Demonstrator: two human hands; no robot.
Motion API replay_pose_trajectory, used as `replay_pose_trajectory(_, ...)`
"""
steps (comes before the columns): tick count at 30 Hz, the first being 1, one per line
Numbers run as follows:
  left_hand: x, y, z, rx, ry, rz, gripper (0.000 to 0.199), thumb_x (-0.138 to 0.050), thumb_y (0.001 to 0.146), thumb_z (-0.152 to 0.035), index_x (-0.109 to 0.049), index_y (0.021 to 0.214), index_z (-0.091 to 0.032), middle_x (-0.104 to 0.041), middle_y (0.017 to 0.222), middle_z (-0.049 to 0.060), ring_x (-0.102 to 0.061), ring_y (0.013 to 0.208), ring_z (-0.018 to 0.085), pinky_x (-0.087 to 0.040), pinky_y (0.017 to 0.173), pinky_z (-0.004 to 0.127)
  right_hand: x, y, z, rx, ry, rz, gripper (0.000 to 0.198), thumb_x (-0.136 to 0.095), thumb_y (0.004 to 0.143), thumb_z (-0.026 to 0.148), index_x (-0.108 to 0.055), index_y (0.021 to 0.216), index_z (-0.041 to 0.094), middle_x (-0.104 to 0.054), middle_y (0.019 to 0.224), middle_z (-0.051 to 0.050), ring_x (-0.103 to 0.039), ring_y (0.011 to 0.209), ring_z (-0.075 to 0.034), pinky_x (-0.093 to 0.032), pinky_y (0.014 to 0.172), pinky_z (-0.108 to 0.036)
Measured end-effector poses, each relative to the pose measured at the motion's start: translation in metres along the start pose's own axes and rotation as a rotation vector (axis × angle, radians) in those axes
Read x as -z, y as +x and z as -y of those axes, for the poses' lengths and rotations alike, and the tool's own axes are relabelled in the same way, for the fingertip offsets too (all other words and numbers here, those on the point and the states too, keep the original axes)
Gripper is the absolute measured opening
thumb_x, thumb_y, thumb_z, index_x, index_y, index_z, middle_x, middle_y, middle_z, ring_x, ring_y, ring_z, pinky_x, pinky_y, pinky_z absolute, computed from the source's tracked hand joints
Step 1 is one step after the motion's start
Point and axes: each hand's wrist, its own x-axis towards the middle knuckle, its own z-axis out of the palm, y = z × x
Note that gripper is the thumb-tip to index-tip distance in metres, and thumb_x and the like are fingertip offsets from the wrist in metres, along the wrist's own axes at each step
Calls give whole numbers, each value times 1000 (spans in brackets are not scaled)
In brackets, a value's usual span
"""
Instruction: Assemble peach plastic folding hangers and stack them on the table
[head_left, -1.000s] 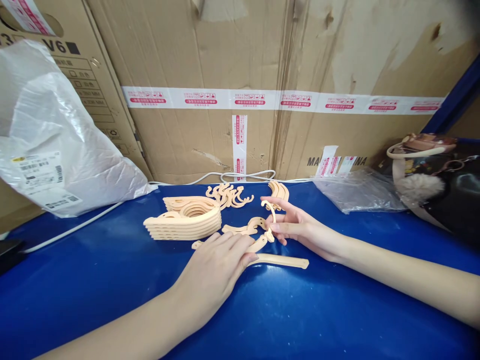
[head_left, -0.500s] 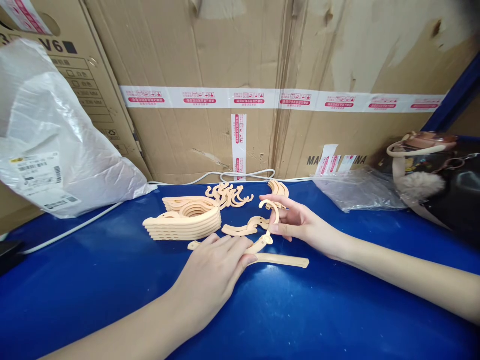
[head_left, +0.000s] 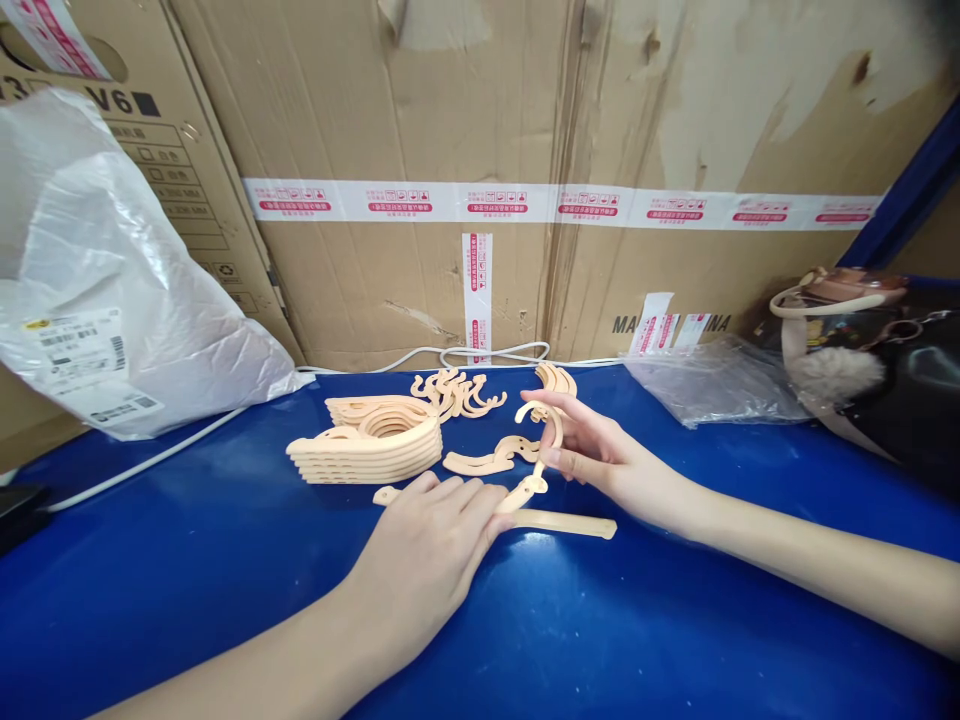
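Observation:
My left hand point(head_left: 439, 530) is closed around a cream plastic hanger body point(head_left: 570, 523), whose arm sticks out to the right beyond my thumb. Between thumb and fingers, my right hand point(head_left: 592, 440) pinches a curved hanger hook point(head_left: 553, 425). The hook's lower end meets the hanger body's raised end just right of my left hand; whether the two are locked together I cannot tell. Behind my hands lies a loose hanger arm piece point(head_left: 480, 462). A neat stack of hanger bodies point(head_left: 367, 450) is to the left, with a pile of loose hooks point(head_left: 457, 393) behind it.
More curved hanger pieces point(head_left: 556, 378) sit behind my right hand on the blue table point(head_left: 600, 630). A white plastic parcel bag point(head_left: 142, 300) stands at the left, a clear bag point(head_left: 712, 380) and a dark bag point(head_left: 900, 370) at the right. A white cable point(head_left: 420, 352) runs before the cardboard boxes point(head_left: 405, 280).
Both hands keep their grips on the hook and the hanger body. The view has tilted very slightly; otherwise almost nothing has moved.

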Motion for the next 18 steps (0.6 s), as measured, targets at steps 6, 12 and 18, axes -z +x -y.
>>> replay_pose_trajectory(6,0,-3,-1,-4,26,-39,39,-23,103,-25,-61,101,-16,-71,89,5,-64,73,21,-41,63,33,-2,-2,0,-42,-48,-4,56,-56,88,31,-31,138,24,-48,76,3,-41,62,-12,-33,57,-27)
replay_pose_trajectory(12,-4,-4,0,-8,81,-81,47,-18,103,-28,-62,98,-16,-71,82,5,-65,68,21,-45,62,33,-6,-5,2,-68,-59,-7,53,-53,90,28,-31,138,24,-48,82,2,-38,59,-9,-32,52,-24)
replay_pose_trajectory(18,-4,-5,-1,-34,89,-115,46,-18,103,-27,-62,96,-16,-71,80,5,-65,66,20,-45,61,32,-6,-5,-1,-81,-22,-8,53,-53,90,29,-30,138,23,-48,82,3,-42,57,-7,-33,49,-23)
